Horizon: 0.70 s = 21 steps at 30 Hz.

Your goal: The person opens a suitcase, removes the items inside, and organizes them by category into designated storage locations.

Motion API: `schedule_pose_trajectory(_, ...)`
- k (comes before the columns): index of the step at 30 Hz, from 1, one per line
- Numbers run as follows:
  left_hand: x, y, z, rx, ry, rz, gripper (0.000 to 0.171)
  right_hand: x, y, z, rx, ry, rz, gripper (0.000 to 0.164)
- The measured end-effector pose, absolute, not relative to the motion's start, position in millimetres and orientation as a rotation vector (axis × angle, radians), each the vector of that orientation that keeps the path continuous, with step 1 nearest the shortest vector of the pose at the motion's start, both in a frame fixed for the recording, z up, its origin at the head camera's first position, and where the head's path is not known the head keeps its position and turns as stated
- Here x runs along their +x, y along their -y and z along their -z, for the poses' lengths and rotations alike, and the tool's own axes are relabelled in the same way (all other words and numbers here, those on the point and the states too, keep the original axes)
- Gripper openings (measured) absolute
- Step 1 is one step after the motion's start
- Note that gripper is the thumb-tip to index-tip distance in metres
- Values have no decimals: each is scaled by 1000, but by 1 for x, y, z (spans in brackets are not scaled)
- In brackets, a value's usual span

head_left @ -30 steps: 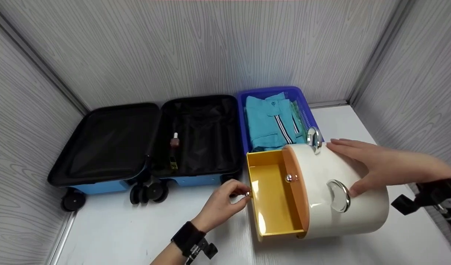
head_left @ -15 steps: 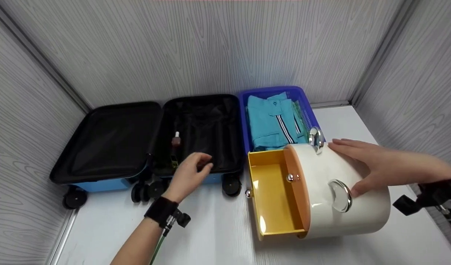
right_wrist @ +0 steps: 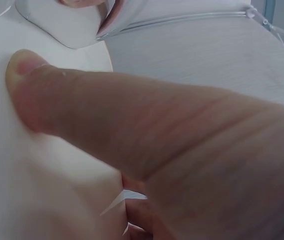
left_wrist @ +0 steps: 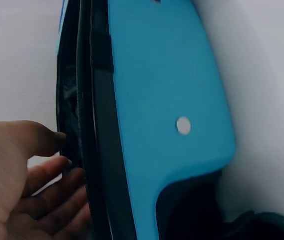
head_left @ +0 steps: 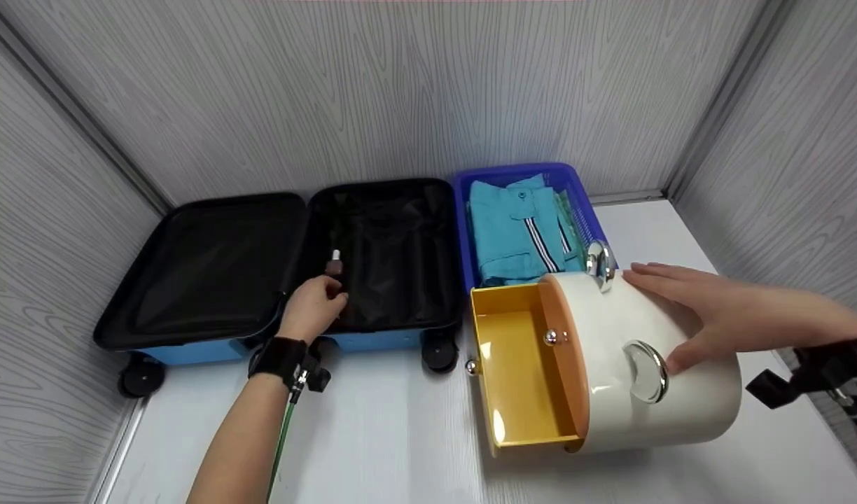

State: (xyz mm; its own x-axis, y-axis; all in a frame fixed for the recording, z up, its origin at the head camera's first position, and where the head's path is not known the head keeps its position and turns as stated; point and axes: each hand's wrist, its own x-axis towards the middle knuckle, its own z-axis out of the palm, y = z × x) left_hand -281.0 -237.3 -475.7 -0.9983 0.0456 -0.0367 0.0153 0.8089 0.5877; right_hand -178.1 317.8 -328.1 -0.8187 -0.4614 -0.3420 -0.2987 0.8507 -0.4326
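Note:
Inside the open black-lined suitcase [head_left: 407,252] lies a small dark brown bottle with a white tip [head_left: 335,264]. My left hand [head_left: 311,306] reaches over the suitcase's front edge, its fingers just below the bottle and hiding the bottle's lower part. In the left wrist view, thumb and fingers [left_wrist: 47,175] stay apart beside the suitcase's blue shell [left_wrist: 166,90]. My right hand [head_left: 701,308] rests with spread fingers on a glossy white rounded case [head_left: 610,413] with silver handles. A yellow drawer [head_left: 516,371] with a silver knob stands pulled out of it.
A purple basket [head_left: 588,199] with folded turquoise clothes [head_left: 509,231] stands behind the white case. The suitcase's other half [head_left: 211,273] lies spread open at the left. Black wheels [head_left: 440,353] stick out in front. Panelled walls [head_left: 414,91] enclose the white tabletop [head_left: 400,434].
My left hand has left the drawer's silver knob and moved left and away from me, over the suitcase to the bottle. My right hand has stayed on the white case.

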Motion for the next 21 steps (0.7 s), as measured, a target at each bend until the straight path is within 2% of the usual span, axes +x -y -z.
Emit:
schedule_pose_trajectory(5, -291, 243, 479, 7, -2919, -821, 23, -178, -318, 328, -579, -2592, 501, 121)
schedule_pose_trajectory(9, -295, 246, 485, -26, -2896, -711, 31, -177, -317, 327, -590, -2595, 503, 120)
schedule_pose_trajectory(18, -298, 246, 497, -167, -2866, -576, 31, -175, -315, 327, -579, -2588, 510, 118)
schedule_pose_trajectory(21, -299, 246, 499, -196, -2865, -535, 24, -175, -314, 326, -583, -2587, 522, 118)
